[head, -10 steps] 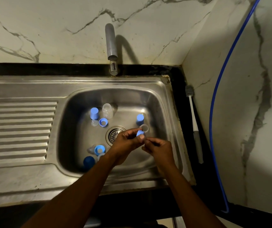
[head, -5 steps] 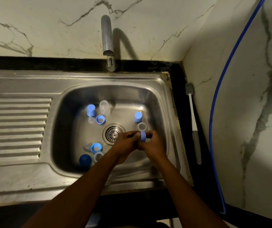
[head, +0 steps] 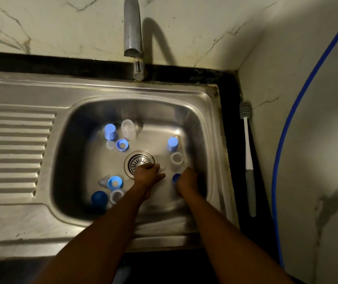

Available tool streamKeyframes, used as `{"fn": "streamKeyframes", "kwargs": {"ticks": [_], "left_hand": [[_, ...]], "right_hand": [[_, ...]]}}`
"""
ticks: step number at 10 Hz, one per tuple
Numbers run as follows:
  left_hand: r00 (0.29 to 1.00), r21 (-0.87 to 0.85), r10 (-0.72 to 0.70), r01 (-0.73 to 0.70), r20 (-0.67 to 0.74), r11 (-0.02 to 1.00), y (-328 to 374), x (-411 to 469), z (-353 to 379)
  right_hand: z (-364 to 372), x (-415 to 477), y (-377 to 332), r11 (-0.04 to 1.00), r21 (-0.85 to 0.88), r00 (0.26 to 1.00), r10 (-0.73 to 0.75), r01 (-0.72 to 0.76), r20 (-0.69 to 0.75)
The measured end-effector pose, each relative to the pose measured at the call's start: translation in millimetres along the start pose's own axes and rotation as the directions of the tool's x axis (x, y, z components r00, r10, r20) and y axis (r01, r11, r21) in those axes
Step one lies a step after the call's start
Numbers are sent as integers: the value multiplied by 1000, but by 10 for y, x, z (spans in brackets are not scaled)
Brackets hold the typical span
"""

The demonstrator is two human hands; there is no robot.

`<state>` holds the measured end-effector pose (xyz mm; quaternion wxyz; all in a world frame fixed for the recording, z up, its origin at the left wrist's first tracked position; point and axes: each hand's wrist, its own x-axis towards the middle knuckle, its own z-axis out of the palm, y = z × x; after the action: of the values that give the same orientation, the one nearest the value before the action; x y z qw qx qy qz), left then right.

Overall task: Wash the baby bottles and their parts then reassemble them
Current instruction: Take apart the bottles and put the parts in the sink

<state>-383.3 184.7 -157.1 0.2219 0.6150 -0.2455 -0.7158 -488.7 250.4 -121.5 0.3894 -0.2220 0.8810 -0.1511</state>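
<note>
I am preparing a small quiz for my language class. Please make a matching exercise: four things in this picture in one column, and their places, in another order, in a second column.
1. bottle brush
2. dark blue cap
3. drain strainer
4. blue hose

A. middle of the sink floor
B. along the right wall
C. on the black ledge right of the sink
D. near-left corner of the sink

Pairs: 1-C, 2-D, 3-A, 4-B

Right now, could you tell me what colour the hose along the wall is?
The hose is blue, clearest in the head view.
</note>
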Motion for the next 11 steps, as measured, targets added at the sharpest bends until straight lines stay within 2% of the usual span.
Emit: {"fn": "streamKeyframes", "kwargs": {"ticks": [1,2,3,4,5,6,7,8,9,11], "left_hand": [[998,-13,-23,22,-66,1000,-34,176,62],[995,7,-54,55,-79,998,-89,324,102],[996,25,-30,32,-78,999,-92,365,179],[994,48,10,-5,-113,999,-22,397,267],[991,74,49,-40,-121,996,76,486,341],[995,161,74,-63,-66,985,114,534,402],[985,482,169,-128,-41,867,95,549,393],[942,811,333,-222,35,542,77,531,330],[924,860,380,-234,50,454,45,483,292],[900,843,410,-331,148,423,-42,412,195]], "right_hand": [[112,68,84,997,76,996,14,-7,-90],[213,91,95,992,123,993,34,-19,-117],[340,97,54,995,-14,983,97,-100,-154],[388,170,91,985,25,963,173,-172,-205],[411,222,109,973,120,960,218,-200,-174],[425,251,130,978,113,969,194,-178,-153],[425,254,134,987,45,976,158,-152,-151],[404,255,119,985,28,977,172,-170,-127],[392,253,115,986,6,978,169,-169,-124],[399,206,79,979,82,971,198,-188,-137]]}}
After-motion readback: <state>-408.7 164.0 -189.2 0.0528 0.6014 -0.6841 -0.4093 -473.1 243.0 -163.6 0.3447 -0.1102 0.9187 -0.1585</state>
